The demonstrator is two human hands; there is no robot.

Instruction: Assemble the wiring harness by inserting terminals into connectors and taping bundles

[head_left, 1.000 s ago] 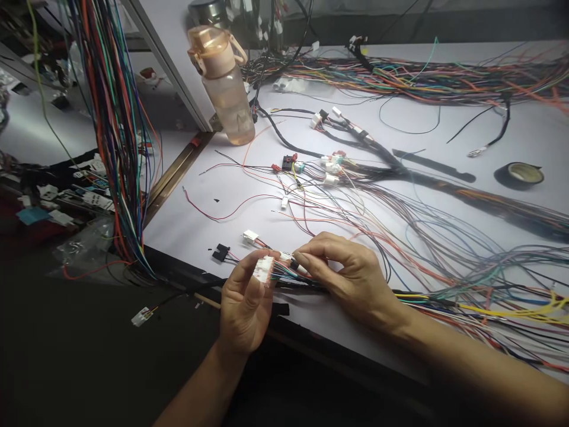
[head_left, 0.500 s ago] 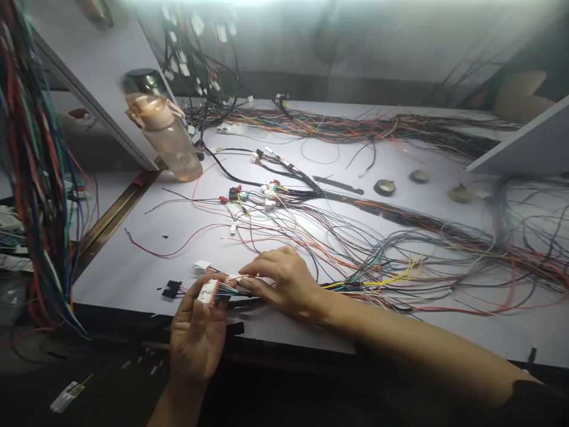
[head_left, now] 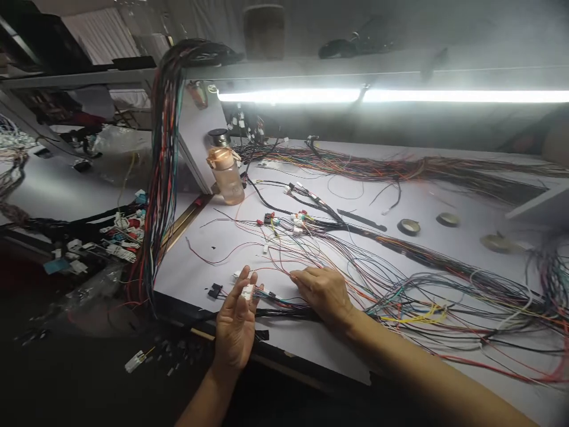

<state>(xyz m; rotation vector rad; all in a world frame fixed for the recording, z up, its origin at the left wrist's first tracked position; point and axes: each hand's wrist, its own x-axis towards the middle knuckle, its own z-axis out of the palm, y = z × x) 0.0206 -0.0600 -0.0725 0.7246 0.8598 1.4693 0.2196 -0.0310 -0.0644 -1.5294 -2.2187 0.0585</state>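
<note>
White connector (head_left: 247, 292) held in loosely curled left hand (head_left: 235, 335), near side of counter (head_left: 202, 276); likely light, stiff, best gripped by housing. Right hand (head_left: 328, 293) nearly closed, red wire (head_left: 275, 268) apparently pinched; likely limp, easily kinked.

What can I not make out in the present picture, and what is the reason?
Head view, rear side of the white connector: hidden by the left hand.
Head view, whether the right hand grips anything: hidden under its fingers.
Head view, full extent of the dark wires: cut off by the right edge.
Head view, outline of the rightmost tape roll: blurred.
</note>
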